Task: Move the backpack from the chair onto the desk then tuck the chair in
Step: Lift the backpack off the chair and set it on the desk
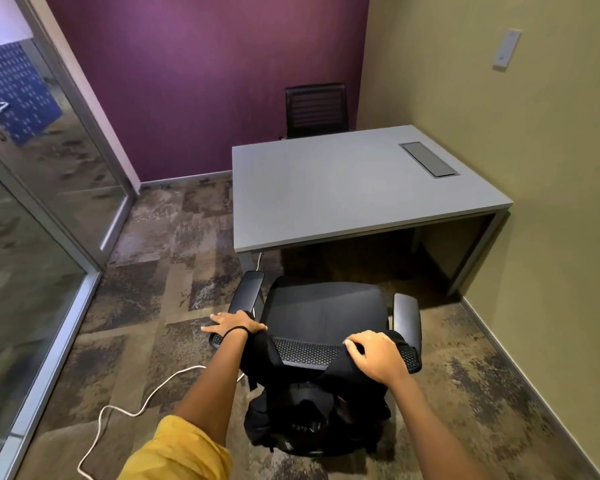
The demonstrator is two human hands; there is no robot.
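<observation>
A black office chair [326,310] stands on the carpet with its seat facing the grey desk [343,188], a short way back from it. A black backpack [309,420] hangs behind the chair's mesh backrest, its two straps looped over the top edge. My left hand [236,325] lies flat on the backrest's left corner with the fingers spread and the thumb at the left strap. My right hand [371,355] is curled around the right strap where it crosses the backrest top.
A second black chair [316,109] stands behind the desk by the purple wall. A cable hatch [428,159] is set in the desktop's right side. A white cable [136,410] trails across the carpet on the left. Glass partitions [32,237] line the left, and a beige wall runs along the right.
</observation>
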